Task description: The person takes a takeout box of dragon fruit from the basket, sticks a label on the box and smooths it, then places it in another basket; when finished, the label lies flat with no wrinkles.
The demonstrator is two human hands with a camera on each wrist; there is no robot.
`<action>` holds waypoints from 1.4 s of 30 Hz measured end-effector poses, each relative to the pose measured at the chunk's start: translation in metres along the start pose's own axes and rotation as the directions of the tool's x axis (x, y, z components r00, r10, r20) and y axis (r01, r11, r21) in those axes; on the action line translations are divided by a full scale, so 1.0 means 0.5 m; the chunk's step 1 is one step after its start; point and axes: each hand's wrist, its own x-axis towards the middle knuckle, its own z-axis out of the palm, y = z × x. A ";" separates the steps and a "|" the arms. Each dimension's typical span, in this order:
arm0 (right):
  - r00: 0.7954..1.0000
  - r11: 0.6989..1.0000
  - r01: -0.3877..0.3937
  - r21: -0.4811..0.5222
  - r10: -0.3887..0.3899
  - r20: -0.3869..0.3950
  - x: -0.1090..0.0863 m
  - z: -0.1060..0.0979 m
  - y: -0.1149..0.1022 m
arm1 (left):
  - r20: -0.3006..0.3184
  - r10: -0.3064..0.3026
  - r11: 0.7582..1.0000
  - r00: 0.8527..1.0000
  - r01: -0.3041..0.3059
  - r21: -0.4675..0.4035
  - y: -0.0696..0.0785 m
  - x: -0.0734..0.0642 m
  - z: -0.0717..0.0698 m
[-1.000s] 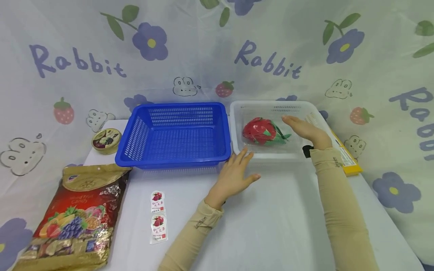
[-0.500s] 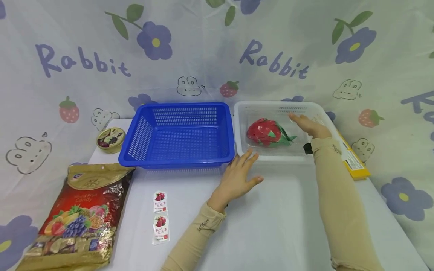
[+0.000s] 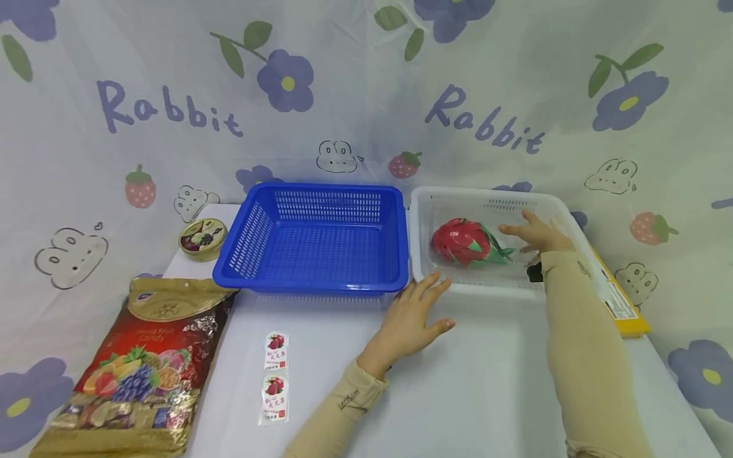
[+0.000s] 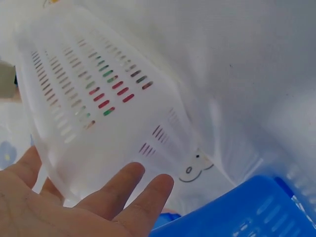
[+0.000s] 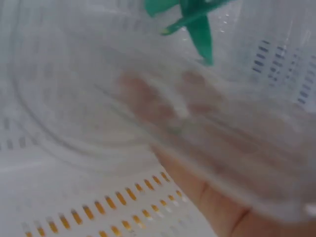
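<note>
A red dragon fruit with green leaf tips (image 3: 460, 242) lies in the white basket (image 3: 492, 291), with clear plastic around it. Over the basket's right part reaches my right hand (image 3: 541, 234), thumb and fingers spread apart beside the leaf tips. In the right wrist view, a blurred clear plastic container (image 5: 237, 190) overlaps that hand, whose fingers show through it. My left hand (image 3: 403, 324) has its fingers extended at the near left corner of the white basket, by the corner of the blue basket (image 3: 315, 286). Slots in the white wall show red and green in the left wrist view.
Two dragon fruit stickers (image 3: 276, 397) lie on the white table (image 3: 458, 407). A mixed fruit candy bag (image 3: 137, 369) and a round gold tin (image 3: 203, 239) sit at the left. Beyond the white basket on the right is a yellow box (image 3: 630, 326). A printed curtain (image 3: 366, 76) hangs behind.
The head view has swung, shifting the scene right and slightly down. My right hand's fingers have gone from close together to spread, lower by the leaf tips. The left hand stays put.
</note>
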 end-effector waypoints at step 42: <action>0.992 0.977 0.094 0.191 -0.075 -0.105 -0.062 -0.027 0.021 | -0.034 0.016 1.000 0.999 -0.017 -0.022 -0.007 0.031 0.017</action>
